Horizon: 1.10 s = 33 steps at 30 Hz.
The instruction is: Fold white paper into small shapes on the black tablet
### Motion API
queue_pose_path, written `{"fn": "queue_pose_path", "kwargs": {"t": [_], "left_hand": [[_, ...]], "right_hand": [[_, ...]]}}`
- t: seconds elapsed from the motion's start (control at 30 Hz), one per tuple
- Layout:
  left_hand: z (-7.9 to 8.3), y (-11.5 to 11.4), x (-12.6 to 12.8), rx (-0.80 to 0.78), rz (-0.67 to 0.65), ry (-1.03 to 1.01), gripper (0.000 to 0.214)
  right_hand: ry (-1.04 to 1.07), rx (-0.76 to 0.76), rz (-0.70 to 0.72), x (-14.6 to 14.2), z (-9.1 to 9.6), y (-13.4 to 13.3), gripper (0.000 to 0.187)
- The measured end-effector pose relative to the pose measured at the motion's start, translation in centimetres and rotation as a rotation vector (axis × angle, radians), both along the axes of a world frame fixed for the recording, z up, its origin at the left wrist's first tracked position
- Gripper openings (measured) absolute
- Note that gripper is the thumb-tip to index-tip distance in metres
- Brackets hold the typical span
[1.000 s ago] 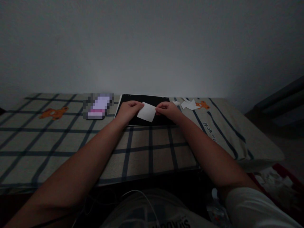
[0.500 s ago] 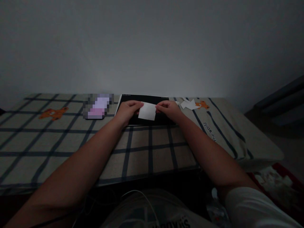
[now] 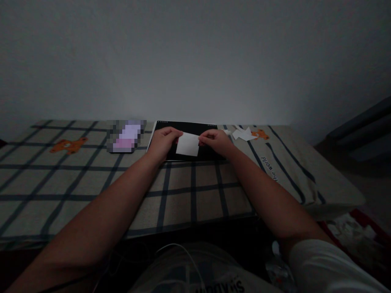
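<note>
Centrally, the left hand (image 3: 165,141) pinches the far-left corner of a white paper sheet (image 3: 187,145), thumb against fingers; the right hand (image 3: 216,141), its grip equally narrow, pinches the far-right corner. The sheet, over a black pad (image 3: 189,127), looks nearly square, without a distinct long axis; its far edge faces the wall (image 3: 195,61), its sides slanting slightly left toward the near edge. On the checked, cloth-covered surface (image 3: 97,173), left to right: an orange bear print (image 3: 69,145), a pixelated phone (image 3: 126,136), the pad, and several paper pieces (image 3: 245,134). Near right, beyond the surface, a red-edged container (image 3: 363,217) holds pale crumpled material (image 3: 351,230).
</note>
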<state>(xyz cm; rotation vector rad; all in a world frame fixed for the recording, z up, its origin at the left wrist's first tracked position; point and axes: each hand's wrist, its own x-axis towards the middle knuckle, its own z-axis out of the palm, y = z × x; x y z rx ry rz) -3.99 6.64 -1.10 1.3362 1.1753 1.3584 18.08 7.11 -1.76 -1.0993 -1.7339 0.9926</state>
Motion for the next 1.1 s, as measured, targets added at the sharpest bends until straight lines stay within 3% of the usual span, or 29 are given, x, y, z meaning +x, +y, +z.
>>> {"fn": "queue_pose_path", "kwargs": {"t": [0.17, 0.3, 0.5, 0.67, 0.8, 0.93, 1.1], "left_hand": [[0.13, -0.04, -0.23, -0.031, -0.089, 0.083, 0.036], [0.07, 0.17, -0.48, -0.067, -0.13, 0.13, 0.031], [0.06, 0.3, -0.61, 0.035, -0.057, 0.222, 0.026], [0.32, 0.29, -0.65, 0.118, -0.003, 0.215, 0.026], [0.03, 0.47, -0.7, 0.126, 0.016, 0.203, 0.029], [-0.28, 0.5, -0.47, 0.083, -0.001, 0.129, 0.034], [-0.1, 0.25, -0.19, -0.088, -0.084, 0.029, 0.032]], "right_hand": [[-0.01, 0.011, -0.073, 0.42, 0.27, 0.01, 0.016], [-0.019, 0.026, -0.099, 0.59, 0.54, -0.08, 0.016], [0.071, 0.0, -0.11, 0.43, 0.14, 0.36, 0.02], [0.241, -0.162, -0.046, 0.28, -0.35, 0.7, 0.023], [0.169, -0.18, 0.012, 0.1, -0.32, 0.4, 0.021], [0.098, -0.117, -0.03, 0.15, 0.08, 0.05, 0.017], [0.054, -0.046, -0.113, 0.37, 0.47, -0.12, 0.014]]}}
